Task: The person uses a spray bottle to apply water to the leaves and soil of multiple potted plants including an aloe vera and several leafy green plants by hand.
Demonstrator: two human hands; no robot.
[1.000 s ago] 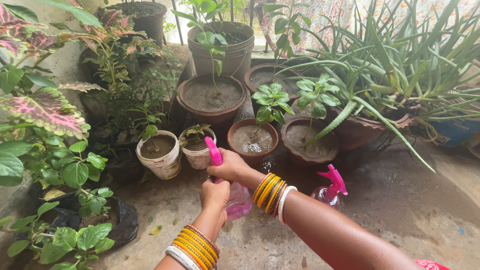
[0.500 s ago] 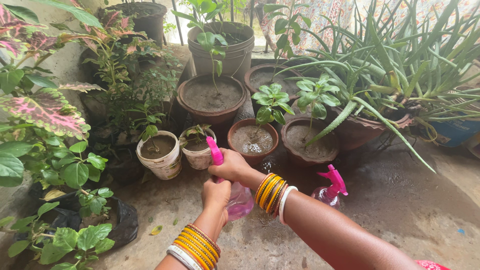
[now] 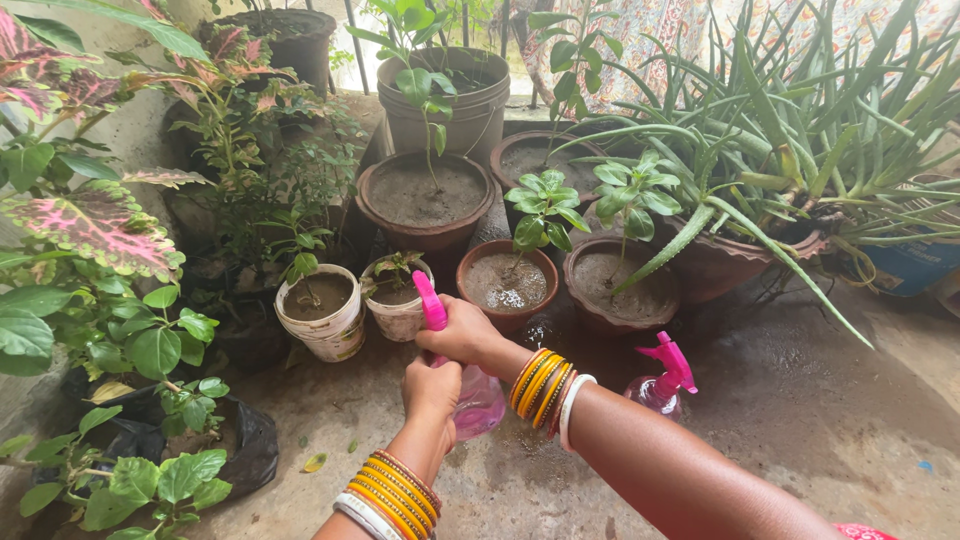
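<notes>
Head view: right hand (image 3: pixel 462 332) closed around pink trigger head of spray bottle (image 3: pixel 478 400); left hand (image 3: pixel 431 388) wraps its neck just below. Light, smooth plastic, likely slippery wet; neck grips best.

No labels, signs or screens show anywhere among the plants.

The only packaged goods are two spray bottles. One pink spray bottle (image 3: pixel 470 395), clear pink plastic with a bright pink trigger head, is gripped by both hands: the right hand (image 3: pixel 462 335) wraps its top and the left hand (image 3: pixel 430 392) clasps it lower down. It sits just in front of the small white pot (image 3: pixel 397 312).

The second spray bottle (image 3: pixel 660 380), rounded, clear and pinkish with the same bright pink trigger head, stands on the concrete floor (image 3: pixel 800 400) well to the right of that white pot, beside the right forearm.
</notes>
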